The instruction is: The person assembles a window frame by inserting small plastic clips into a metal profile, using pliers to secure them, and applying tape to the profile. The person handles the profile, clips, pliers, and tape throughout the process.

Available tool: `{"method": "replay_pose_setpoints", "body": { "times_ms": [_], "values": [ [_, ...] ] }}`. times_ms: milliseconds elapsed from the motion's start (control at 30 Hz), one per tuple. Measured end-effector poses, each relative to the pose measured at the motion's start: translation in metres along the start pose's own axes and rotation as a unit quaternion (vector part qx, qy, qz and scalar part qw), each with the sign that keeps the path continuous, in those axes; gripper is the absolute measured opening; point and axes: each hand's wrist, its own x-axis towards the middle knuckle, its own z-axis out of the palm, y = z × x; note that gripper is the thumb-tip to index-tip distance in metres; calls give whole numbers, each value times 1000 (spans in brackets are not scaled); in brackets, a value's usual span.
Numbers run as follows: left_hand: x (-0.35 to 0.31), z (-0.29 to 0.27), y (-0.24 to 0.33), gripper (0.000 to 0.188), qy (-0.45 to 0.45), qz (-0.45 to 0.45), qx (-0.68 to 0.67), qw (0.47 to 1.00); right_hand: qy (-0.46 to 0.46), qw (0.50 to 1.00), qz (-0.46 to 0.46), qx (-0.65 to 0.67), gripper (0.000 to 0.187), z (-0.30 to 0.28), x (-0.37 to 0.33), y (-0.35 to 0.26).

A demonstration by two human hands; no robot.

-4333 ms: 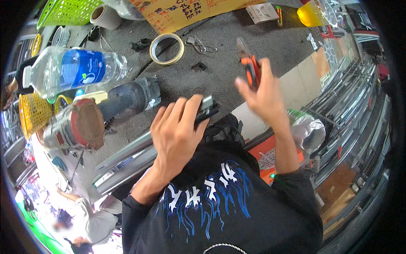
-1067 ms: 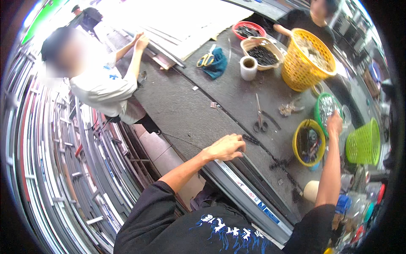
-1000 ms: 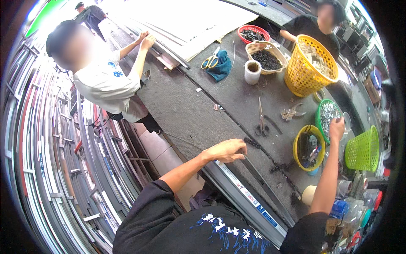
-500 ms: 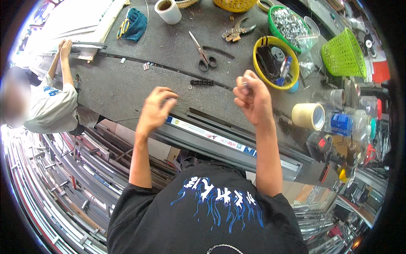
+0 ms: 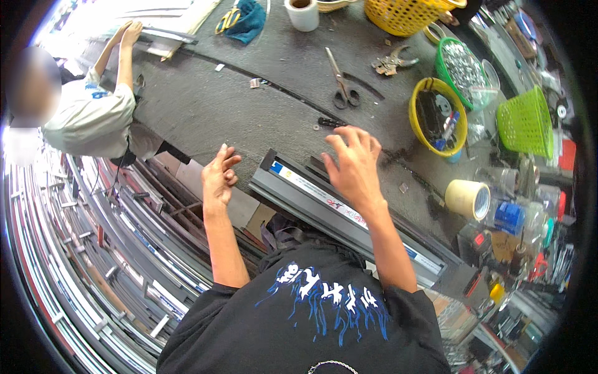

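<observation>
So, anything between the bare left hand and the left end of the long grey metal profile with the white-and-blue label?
Nothing visible: the left hand is apart from the grey profile, with only a gap in view. The small black piece at its far left corner seems off that path.

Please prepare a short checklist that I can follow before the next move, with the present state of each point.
1. Left hand free: ok; it is open, with nothing visible in it.
2. Left hand holding the metal bar: not ok; it is apart from the bar's end.
3. Right hand clear of the bar: cannot tell; it appears over it, but any contact is hidden.
4. Scissors off the bar: ok; they lie beyond it on the bench.
5. Small metal pieces kept together: ok; many sit in the green bowl.
6. Co-worker's hands away from the bar: ok; they are at the far left.
</observation>
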Motion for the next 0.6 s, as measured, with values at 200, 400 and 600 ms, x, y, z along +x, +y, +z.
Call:
{"method": "replay_pose_setpoints", "body": {
  "times_ms": [200,400,600],
  "values": [
    [-10,18,-14,36,-28,-3,-148,989,-76,988,-121,55,26,73,46,-88],
    [-28,-5,-17,47,31,63,24,997,-206,957,-205,1,27,135,82,-106],
    [-59,-8,-7,67,-93,55,-273,956,-426,814,-135,370,20,60,85,-102]
  ]
}}
